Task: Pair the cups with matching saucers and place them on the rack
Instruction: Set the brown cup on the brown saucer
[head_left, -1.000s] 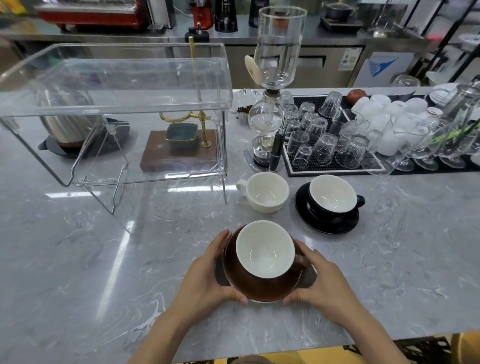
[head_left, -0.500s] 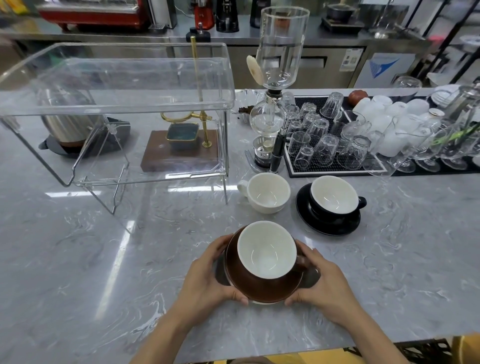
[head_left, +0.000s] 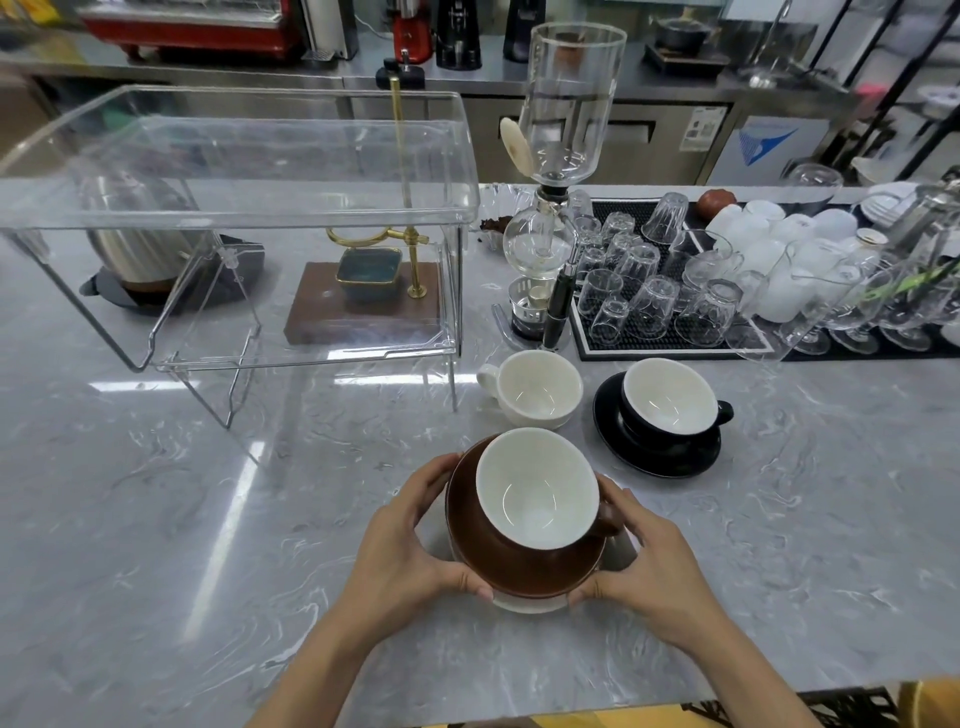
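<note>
A brown cup (head_left: 537, 491) with a white inside sits on a brown saucer (head_left: 524, 574), lifted a little off the counter. A white saucer edge (head_left: 527, 605) shows just beneath it. My left hand (head_left: 410, 540) grips the saucer's left rim and my right hand (head_left: 644, 561) grips its right rim. Behind stand a white cup (head_left: 535, 389) alone and a black cup (head_left: 670, 397) on a black saucer (head_left: 654, 457). The clear acrylic rack (head_left: 249, 208) stands at the back left.
A glass siphon brewer (head_left: 550, 208) stands behind the white cup. A black mat with several upturned glasses (head_left: 644, 286) and stemmed glasses (head_left: 857, 312) fills the back right. Under the rack are a wooden base with a brass stand (head_left: 374, 296) and a kettle (head_left: 140, 249).
The brown cup and saucer have risen slightly in both hands, and a white saucer edge now shows below them. The other cups have not moved.
</note>
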